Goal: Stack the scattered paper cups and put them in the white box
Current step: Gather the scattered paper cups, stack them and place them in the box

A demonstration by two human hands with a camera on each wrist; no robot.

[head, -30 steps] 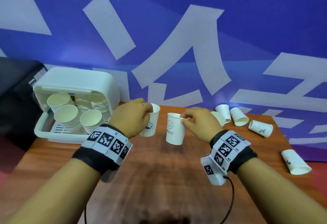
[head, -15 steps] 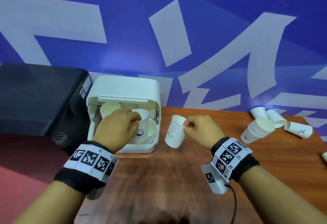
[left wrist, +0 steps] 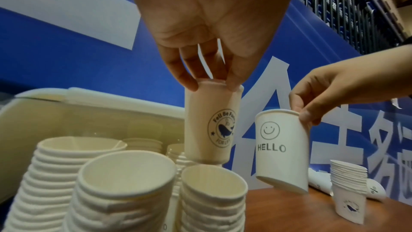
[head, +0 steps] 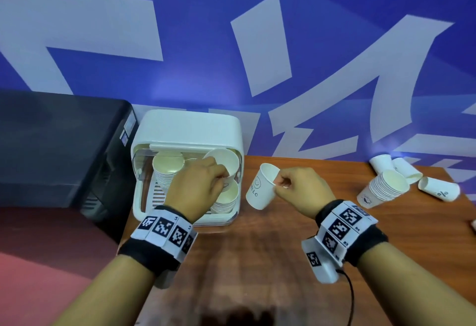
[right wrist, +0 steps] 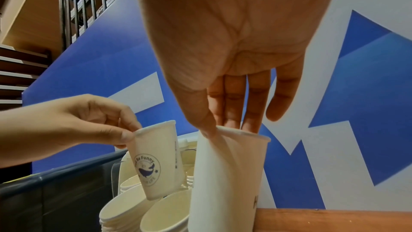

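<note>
The whale-print cup (left wrist: 212, 126) hangs upright, mouth up, over the white box (head: 190, 130), the left hand (head: 198, 189) fingers pinching its rim. Below it, the box holds several cup stacks (left wrist: 125, 191), mouths up. Just right of the box, above the worktop (head: 257, 261), the right hand (head: 298, 191) fingers pinch the tilted HELLO cup (head: 261, 188). Another stack (head: 383, 189) and loose cups lie well apart near the far right edge.

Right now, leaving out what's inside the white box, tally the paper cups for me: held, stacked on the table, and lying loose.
Held: 2, the whale cup in the left hand, the HELLO cup in the right hand
Stack standing on the table: 1
Loose cups lying on their sides, in clear view: 3
Total: 6, counting the stack as one
</note>
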